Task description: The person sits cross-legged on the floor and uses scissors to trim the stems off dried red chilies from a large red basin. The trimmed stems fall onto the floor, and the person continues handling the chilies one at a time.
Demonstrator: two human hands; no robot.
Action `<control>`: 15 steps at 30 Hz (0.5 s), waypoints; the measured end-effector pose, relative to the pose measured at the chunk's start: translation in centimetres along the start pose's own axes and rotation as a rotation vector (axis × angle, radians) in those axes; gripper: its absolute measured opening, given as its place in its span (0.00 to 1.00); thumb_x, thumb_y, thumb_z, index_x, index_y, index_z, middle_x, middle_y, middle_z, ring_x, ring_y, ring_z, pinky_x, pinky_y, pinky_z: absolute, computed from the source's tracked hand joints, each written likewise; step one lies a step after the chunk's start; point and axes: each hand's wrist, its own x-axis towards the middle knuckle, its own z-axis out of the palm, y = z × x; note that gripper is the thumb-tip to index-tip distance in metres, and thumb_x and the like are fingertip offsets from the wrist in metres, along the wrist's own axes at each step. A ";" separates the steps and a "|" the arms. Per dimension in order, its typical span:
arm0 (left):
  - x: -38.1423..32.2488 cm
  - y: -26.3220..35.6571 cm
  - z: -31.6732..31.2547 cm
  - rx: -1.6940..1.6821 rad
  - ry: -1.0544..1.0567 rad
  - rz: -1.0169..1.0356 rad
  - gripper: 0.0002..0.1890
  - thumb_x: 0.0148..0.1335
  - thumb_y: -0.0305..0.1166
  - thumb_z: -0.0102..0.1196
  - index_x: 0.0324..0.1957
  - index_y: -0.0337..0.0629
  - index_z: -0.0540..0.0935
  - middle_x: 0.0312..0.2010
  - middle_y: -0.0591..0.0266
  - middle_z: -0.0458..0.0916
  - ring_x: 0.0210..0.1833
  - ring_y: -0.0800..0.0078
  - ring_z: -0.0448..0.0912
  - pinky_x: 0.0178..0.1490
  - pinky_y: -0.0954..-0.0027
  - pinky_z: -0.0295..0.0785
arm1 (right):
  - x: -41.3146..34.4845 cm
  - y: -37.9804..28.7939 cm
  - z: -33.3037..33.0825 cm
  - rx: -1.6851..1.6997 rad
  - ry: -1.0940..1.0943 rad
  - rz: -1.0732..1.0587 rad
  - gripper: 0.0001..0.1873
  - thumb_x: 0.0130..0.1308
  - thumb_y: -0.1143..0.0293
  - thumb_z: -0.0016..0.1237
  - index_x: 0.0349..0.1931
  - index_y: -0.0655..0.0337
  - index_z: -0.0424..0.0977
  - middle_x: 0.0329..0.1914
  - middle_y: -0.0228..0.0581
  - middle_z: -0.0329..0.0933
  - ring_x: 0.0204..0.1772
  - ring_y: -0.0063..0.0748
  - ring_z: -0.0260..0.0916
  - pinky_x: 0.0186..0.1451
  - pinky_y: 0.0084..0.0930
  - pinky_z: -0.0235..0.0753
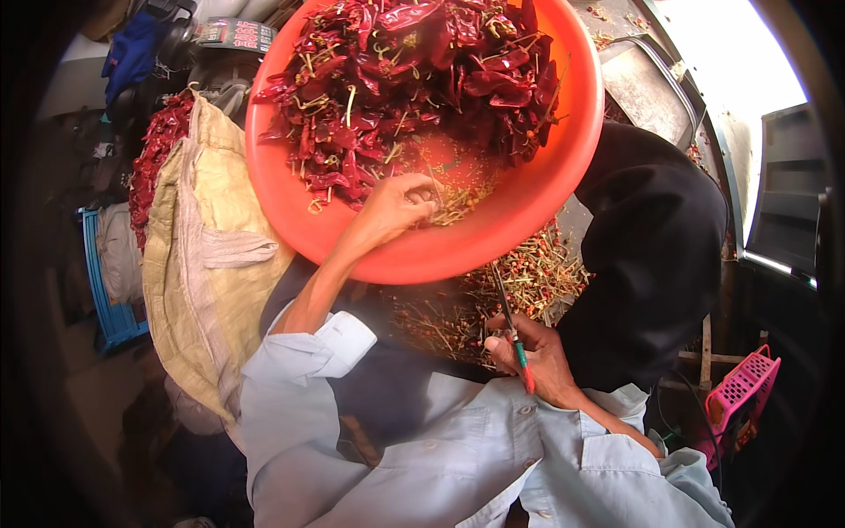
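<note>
An orange-red plastic basin (422,261) holds a heap of dried red chili peppers (396,59), many with stems. My left hand (403,204) reaches over the near rim, its fingers curled at loose stems and seeds (465,201) on the basin's floor; whether it pinches any is unclear. My right hand (538,356), below the basin in the picture, holds scissors (518,350) with green and red wrapping on the handle. The blades point up towards the basin's rim. Under them lies a pile of cut stems (541,274) with red bits.
On the left a pale yellow woven sack (218,171) stands against the basin, with more red chilies (158,145) behind it. A blue plastic stool or frame (99,277) is farther left. At the lower right is a pink plastic basket (743,389).
</note>
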 end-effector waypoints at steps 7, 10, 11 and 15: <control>-5.7 2.4 0.8 -0.585 0.137 0.011 0.21 0.71 0.27 0.64 0.63 0.31 0.80 0.43 0.62 0.86 0.43 0.77 0.84 0.49 0.74 0.81 | -0.2 -3.3 0.9 -0.436 0.113 -0.274 0.19 0.66 0.64 0.66 0.50 0.68 0.81 0.23 0.32 0.69 0.29 0.21 0.62 0.34 0.28 0.67; -8.0 3.3 1.7 -0.598 0.118 0.067 0.20 0.71 0.30 0.66 0.60 0.30 0.82 0.44 0.60 0.86 0.44 0.76 0.84 0.49 0.72 0.80 | -0.5 -4.7 1.4 -0.529 0.091 -0.358 0.18 0.66 0.65 0.65 0.49 0.68 0.80 0.23 0.38 0.69 0.28 0.25 0.63 0.34 0.30 0.68; -8.7 3.5 1.9 -0.594 0.106 0.088 0.20 0.71 0.30 0.66 0.60 0.30 0.82 0.44 0.60 0.87 0.44 0.76 0.84 0.49 0.72 0.80 | -0.6 -4.9 1.5 -0.548 0.090 -0.399 0.18 0.66 0.65 0.65 0.49 0.68 0.80 0.23 0.39 0.69 0.28 0.26 0.63 0.34 0.30 0.69; -10.6 4.3 3.0 -0.540 0.123 0.144 0.18 0.71 0.26 0.65 0.61 0.32 0.82 0.45 0.59 0.88 0.44 0.77 0.85 0.50 0.72 0.82 | -0.2 -4.3 1.7 -0.623 0.117 -0.546 0.18 0.65 0.68 0.65 0.51 0.66 0.79 0.26 0.44 0.73 0.27 0.35 0.70 0.34 0.34 0.72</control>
